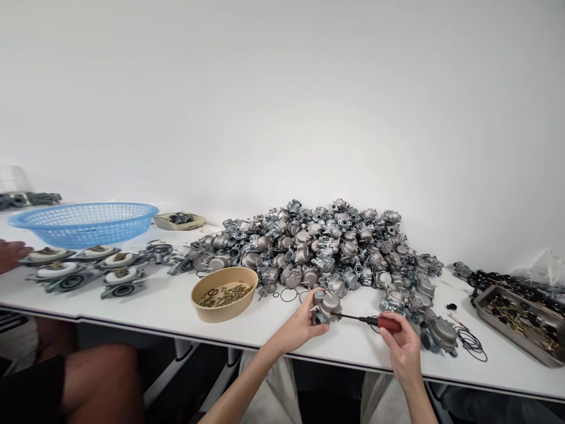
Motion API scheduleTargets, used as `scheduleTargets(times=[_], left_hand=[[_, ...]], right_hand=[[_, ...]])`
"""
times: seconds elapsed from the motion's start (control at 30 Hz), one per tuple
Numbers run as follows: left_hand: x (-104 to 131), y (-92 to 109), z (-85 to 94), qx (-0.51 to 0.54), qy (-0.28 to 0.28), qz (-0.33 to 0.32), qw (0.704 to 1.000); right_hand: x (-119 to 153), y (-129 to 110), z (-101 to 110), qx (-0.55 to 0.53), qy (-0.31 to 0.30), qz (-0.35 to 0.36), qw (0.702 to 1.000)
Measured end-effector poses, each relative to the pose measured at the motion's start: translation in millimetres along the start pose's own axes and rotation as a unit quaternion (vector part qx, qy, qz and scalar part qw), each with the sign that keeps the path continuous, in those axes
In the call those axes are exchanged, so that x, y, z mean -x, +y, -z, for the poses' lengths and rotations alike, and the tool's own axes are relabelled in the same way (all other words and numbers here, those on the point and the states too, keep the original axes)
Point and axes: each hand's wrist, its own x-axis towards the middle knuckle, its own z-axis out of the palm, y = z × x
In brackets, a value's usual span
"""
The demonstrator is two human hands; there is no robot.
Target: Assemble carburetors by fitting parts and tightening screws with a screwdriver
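My left hand (304, 324) holds a grey metal carburetor (329, 303) just above the front part of the white table, its fingers and thumb around the left side. My right hand (402, 347) is closed on the red handle of a screwdriver (388, 323). The screwdriver's dark shaft points left, and its tip meets the right side of the carburetor; the exact contact spot is too small to make out. Behind both hands rises a large pile of similar carburetors (304, 253). Thin black rings (289, 294) lie between the pile and my left hand.
A tan bowl (225, 294) of small brass parts stands left. Further left are carburetors with white round parts (57, 270), a blue basket (88, 224) and another person's hand (13, 254). A metal tray (521, 330) of small parts and black rings (472, 343) lie right.
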Motion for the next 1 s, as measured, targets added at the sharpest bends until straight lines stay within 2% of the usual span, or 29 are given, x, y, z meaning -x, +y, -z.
scheduleTargets(times=[0.43, 1.0], left_hand=[[-2.8, -6.9, 0.6, 0.023, 0.01, -0.006, 1.0], [-1.2, -6.7, 0.7, -0.009, 0.01, -0.002, 1.0]], right_hand=[[-3.3, -8.3, -6.3, -0.036, 0.033, -0.055, 0.997], [-1.3, -4.7, -3.8, -0.021, 0.025, -0.042, 0.999]])
